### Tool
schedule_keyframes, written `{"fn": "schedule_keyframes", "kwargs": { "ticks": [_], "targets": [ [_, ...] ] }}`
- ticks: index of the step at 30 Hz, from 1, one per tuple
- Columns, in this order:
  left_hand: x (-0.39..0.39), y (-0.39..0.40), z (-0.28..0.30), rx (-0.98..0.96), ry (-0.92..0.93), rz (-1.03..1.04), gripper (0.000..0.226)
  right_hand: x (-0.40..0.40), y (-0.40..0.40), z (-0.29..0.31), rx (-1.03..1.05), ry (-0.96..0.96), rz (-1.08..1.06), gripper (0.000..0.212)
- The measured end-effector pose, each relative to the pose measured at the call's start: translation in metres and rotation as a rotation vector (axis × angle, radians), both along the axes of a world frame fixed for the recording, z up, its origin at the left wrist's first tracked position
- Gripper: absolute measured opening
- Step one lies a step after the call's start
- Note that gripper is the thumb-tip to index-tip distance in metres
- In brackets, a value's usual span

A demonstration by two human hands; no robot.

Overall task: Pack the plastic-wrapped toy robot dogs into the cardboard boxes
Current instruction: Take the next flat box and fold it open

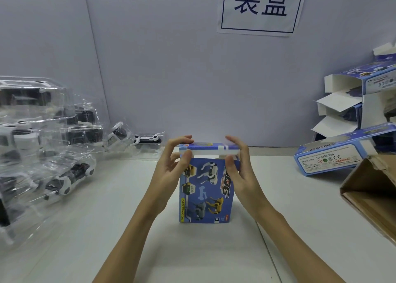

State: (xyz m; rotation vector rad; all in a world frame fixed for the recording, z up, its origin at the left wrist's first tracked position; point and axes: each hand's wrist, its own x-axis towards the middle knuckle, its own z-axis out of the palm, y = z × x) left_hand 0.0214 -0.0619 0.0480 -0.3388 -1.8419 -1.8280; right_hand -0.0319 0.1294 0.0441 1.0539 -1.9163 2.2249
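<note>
A blue box (205, 188) stood upright on the white table (214, 250), in the middle, just in front of the person. Its printed face showed toy dogs and it was turned toward the camera. The left hand (171, 167) held the top left corner of the box, with the thumb on the near edge of the lid flap and the fingers curved over the top. The right hand (237, 164) held the top right corner in the same way, thumb in front and fingers over the flap. The two hands were apart, one at each end of the lid, and both were clamped on the box. The flap lay nearly flat on the top; I could not tell if it was fully closed. To the left, a pile of wrapped dogs (42, 137) in clear plastic lay on the table near the wall, well apart from the box. To the right, several more boxes (342, 154) were stacked, some with their white flaps open. A brown carton (370, 192) stood at the right edge, just beside that stack. On the wall behind hung a white sign (261, 6) with two dark blue characters.
</note>
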Motion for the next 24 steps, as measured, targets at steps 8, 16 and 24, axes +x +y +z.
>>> {"fn": "schedule_keyframes", "kwargs": {
  "ticks": [8, 16, 24],
  "targets": [
    [-0.005, 0.013, -0.007, -0.116, 0.099, 0.175, 0.020, -0.001, -0.004, -0.004, 0.042, 0.227, -0.171, 0.023],
    [-0.002, 0.018, -0.007, -0.108, 0.059, 0.092, 0.026, -0.009, 0.005, -0.004, 0.033, 0.206, -0.127, 0.027],
    [-0.009, -0.007, -0.016, -0.162, -0.139, 0.074, 0.066, -0.012, 0.006, -0.004, 0.043, 0.311, -0.360, 0.063]
  ]
}}
